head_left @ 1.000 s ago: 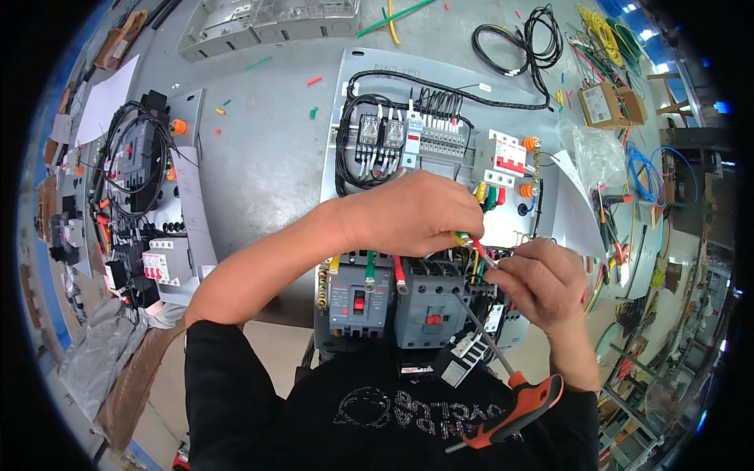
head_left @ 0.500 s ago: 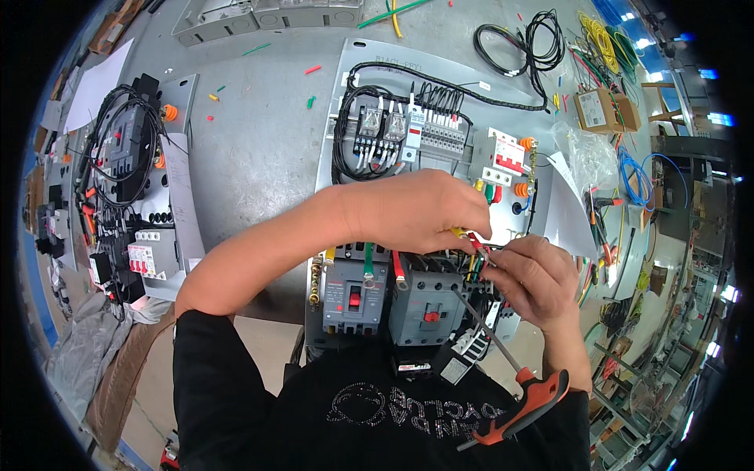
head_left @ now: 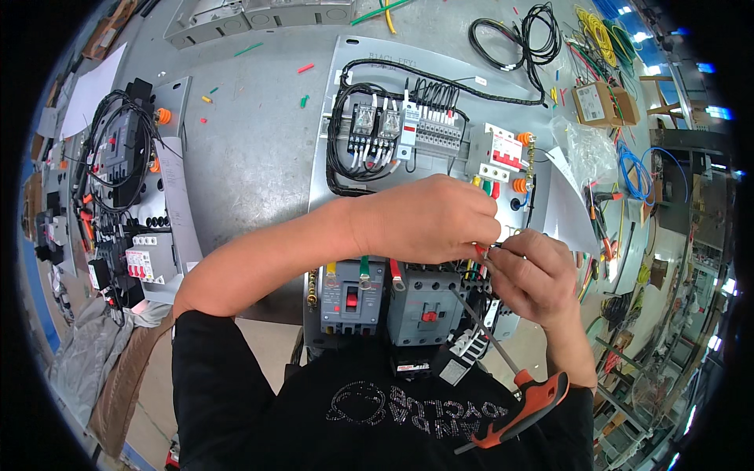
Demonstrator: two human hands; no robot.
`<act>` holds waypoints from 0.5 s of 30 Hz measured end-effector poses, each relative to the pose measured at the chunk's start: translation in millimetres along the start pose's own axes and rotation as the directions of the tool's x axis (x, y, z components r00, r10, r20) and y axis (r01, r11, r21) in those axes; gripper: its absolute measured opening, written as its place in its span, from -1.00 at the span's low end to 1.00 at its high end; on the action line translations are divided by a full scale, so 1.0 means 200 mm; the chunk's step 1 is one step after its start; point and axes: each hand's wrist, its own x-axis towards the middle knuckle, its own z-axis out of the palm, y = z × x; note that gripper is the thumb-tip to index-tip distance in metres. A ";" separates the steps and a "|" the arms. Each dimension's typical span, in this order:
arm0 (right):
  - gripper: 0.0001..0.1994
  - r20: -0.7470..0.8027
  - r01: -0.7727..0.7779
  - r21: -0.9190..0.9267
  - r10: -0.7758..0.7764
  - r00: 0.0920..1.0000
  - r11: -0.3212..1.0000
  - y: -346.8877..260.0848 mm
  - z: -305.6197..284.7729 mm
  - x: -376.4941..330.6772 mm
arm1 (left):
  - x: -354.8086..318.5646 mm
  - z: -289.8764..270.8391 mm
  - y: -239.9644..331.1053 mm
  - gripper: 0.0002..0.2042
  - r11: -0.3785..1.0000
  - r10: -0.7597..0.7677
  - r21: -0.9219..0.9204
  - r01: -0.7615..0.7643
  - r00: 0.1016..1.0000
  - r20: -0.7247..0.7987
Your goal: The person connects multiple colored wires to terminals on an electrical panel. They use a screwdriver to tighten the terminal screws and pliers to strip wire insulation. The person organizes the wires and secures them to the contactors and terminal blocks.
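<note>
Wire (head_left: 481,250), red-tipped, sits pinched btwn my two hands, just above the breakers (head_left: 393,298) on the panel (head_left: 345,71). My left hand (head_left: 428,220) curls over it from 10 o'clock; right hand (head_left: 530,276) nips it from 4 o'clock. Screwdriver (head_left: 510,392) hangs below right wrist, approx 6 o'clock.

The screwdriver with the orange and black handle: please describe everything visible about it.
The screwdriver has a thin grey metal shaft and a thick orange handle with black grip parts. It lies slanted, handle low by the person's right forearm, shaft rising up-left toward the right hand. Its tip is hidden near the grey circuit breaker. Whether the hand grips it is unclear.
</note>
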 end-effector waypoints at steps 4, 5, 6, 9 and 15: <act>-0.70 0.032 -0.057 0.060 0.055 0.998 0.997 0.02 -0.02 -0.01 | -0.02 -0.04 0.02 -0.68 0.979 -0.166 -0.109 0.174 0.983 0.078; -0.68 0.046 -0.072 0.082 0.069 0.997 0.994 0.03 -0.03 -0.01 | -0.04 -0.06 0.02 -0.65 0.981 -0.175 -0.076 0.179 0.983 0.046; -0.66 0.026 -0.113 0.136 0.111 0.993 0.984 0.01 -0.04 0.00 | -0.06 -0.08 0.01 -0.62 0.982 -0.181 -0.046 0.182 0.983 0.016; -0.59 -0.011 -0.205 0.241 0.214 0.977 0.949 -0.02 -0.07 0.05 | -0.14 -0.16 -0.01 -0.64 0.978 -0.204 -0.045 0.205 0.979 0.025; -0.66 0.004 -0.230 0.124 0.231 0.973 0.965 -0.11 -0.02 0.25 | -0.14 -0.23 0.00 -0.75 0.961 -0.228 -0.138 0.238 0.970 0.083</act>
